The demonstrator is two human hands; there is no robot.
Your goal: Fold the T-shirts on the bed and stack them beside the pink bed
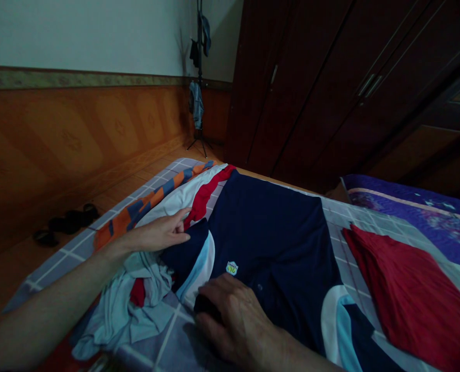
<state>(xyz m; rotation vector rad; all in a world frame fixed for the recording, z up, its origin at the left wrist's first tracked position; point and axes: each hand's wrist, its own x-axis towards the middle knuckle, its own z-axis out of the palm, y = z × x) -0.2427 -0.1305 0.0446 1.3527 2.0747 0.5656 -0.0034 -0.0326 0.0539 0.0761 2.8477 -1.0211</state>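
Note:
A navy shirt point(268, 222) with white and light-blue shoulder stripes and a small badge lies spread on the checked bed sheet point(168, 341). At its sleeve on the left is my left hand point(165, 231), thumb and index finger apart, the thumb touching the dark cloth. My right hand point(241, 312) is closed over the shirt's near edge by the shoulder stripe, with dark cloth between thumb and fingers. Beneath my left forearm lies a crumpled pale grey garment point(137, 299) with a bit of red showing.
Red folded cloth point(411, 294) lies on the right. Beyond my left hand are a red-and-white garment point(204, 199) and an orange-and-blue cloth point(152, 199). Dark sandals point(69, 222) sit on the floor at left. A coat stand point(199, 67) and dark wardrobe point(303, 82) stand behind.

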